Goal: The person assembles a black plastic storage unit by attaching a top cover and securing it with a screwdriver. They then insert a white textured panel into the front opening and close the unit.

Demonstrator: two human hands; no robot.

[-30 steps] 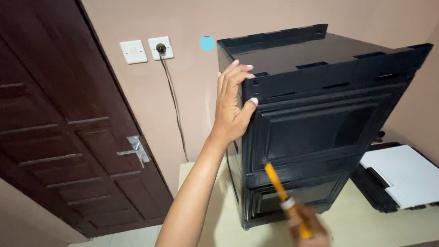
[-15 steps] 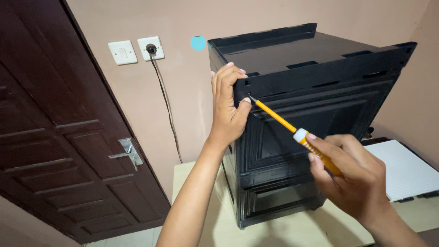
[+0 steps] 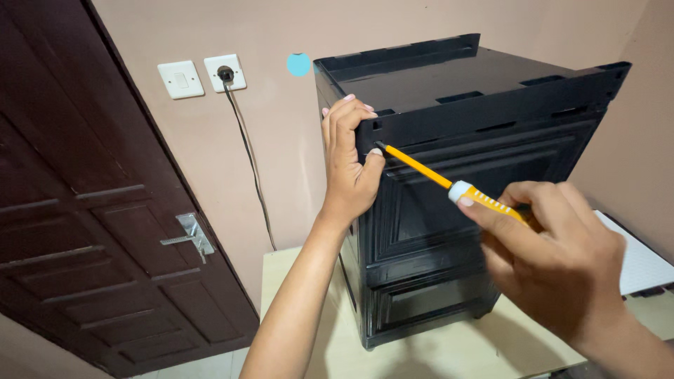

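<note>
Black plastic drawer cabinet [image 3: 456, 203], centre frame, on a pale table [image 3: 435, 351]; drawers shut, contents unseen. Left hand [image 3: 349, 165] clamped on its upper front corner. Right hand [image 3: 554, 256], lower right, closed around yellow screwdriver [image 3: 449, 184], tip at that corner. Open wall left; dark door [image 3: 84, 231] far left.

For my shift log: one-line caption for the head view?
Left hand grips black plastic cabinet's top corner; right hand aims yellow-handled screwdriver there.
</note>
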